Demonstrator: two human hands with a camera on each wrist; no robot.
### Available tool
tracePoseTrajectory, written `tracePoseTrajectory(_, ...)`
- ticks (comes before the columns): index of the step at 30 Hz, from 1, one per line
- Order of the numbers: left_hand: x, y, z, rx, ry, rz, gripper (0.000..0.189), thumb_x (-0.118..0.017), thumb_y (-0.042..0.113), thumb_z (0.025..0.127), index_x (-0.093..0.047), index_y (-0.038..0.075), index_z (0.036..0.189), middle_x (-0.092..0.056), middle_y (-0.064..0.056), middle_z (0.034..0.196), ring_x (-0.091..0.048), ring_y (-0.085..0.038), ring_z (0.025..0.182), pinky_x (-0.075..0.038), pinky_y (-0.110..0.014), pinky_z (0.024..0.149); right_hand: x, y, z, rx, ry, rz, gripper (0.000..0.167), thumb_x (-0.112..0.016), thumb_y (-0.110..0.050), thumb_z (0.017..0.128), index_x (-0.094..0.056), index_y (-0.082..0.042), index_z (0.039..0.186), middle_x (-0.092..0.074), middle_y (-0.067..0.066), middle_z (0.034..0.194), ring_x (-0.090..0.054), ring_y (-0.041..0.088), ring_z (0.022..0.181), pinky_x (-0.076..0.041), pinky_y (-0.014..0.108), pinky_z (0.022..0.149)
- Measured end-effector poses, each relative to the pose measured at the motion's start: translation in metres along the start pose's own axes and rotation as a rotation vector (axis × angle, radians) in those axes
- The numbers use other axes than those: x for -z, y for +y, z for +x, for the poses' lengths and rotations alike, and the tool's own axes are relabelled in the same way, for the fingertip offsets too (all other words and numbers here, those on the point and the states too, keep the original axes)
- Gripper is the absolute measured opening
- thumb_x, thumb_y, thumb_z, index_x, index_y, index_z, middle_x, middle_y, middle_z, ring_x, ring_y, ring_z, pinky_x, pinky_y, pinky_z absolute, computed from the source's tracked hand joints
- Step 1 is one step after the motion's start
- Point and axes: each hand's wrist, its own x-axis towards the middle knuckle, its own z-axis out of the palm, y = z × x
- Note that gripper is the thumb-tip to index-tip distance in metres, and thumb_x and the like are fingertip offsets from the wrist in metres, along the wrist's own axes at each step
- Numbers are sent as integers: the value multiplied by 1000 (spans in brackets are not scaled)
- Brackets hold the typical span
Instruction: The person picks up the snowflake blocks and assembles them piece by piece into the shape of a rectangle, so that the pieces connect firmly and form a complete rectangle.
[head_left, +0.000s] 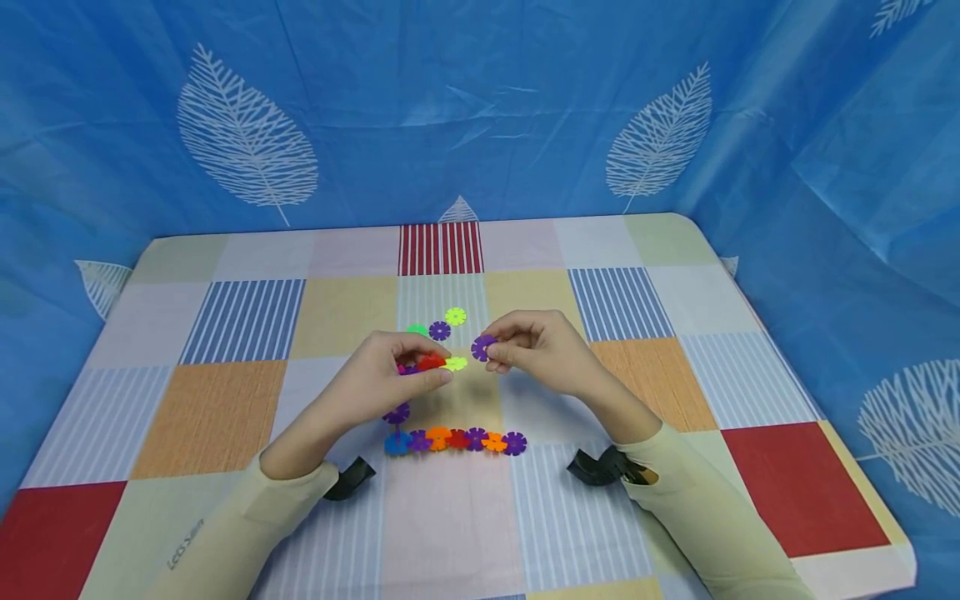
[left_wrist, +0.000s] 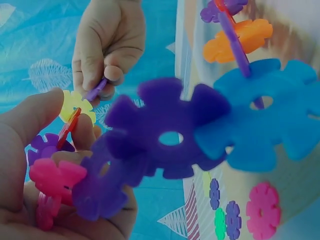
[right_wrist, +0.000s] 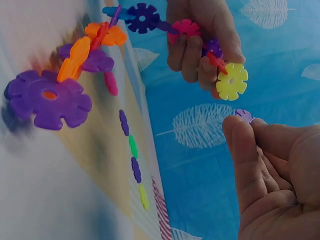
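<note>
My left hand holds one end of a chain of slotted plastic flower discs. Beyond its fingertips stick out a red disc and, at the tip, a yellow disc. Between thumb and fingers, my right hand pinches a single purple disc. A small gap separates it from the yellow one. From the left palm the chain runs through pink and purple discs to a blue disc, then along the table in purple, orange and red. Fingers partly cover the held section.
Loose discs lie behind the hands: a yellow-green one, a purple one, a green one and a pink one, among others. A patchwork cloth covers the table. Blue leaf-printed curtain surrounds its back and sides.
</note>
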Motion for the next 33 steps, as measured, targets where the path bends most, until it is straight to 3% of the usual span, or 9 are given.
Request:
tracePoseTrajectory(6,2,0,0,-2,-14,-48,24,-75,29,87,-72,16,106,-65,-2,81,-56,-23,64,-53,-34,56,-7,-14,-4,-18,-32,73,9,-63,8,90,-67,5,97,-69,18,83,-66,46,75,-58,40,69)
tracePoseTrajectory(13,2,0,0,-14,-36,-72,21,-76,26,87,-73,16,105,-69,2,91,-60,-23,70,-55,-38,62,-13,-32,-7,23,-64,36,5,-64,9,89,-66,6,92,-68,19,78,-68,30,66,-58,39,65)
tracePoseTrajectory(16,2,1,0,-15,-42,-73,20,-76,24,86,-74,15,104,-69,3,94,-61,-23,74,-56,-39,64,-14,-30,-8,46,-72,47,5,-64,10,88,-66,8,92,-68,21,76,-68,28,63,-57,41,62)
tracePoseTrajectory(24,2,2,-1,-8,-40,-84,21,-77,22,86,-75,13,105,-69,2,93,-57,-24,71,-53,-35,60,-14,-7,-5,86,-64,103,7,-66,9,87,-68,5,93,-69,13,75,-64,43,61,-57,40,56)
tracePoseTrajectory(33,-3,2,-2,-19,-45,-158,19,-77,17,85,-75,12,103,-69,-3,88,-54,-24,67,-49,-29,55,-16,-4,-8,127,-67,164,5,-67,7,87,-70,5,91,-68,19,74,-65,38,57,-56,40,53)
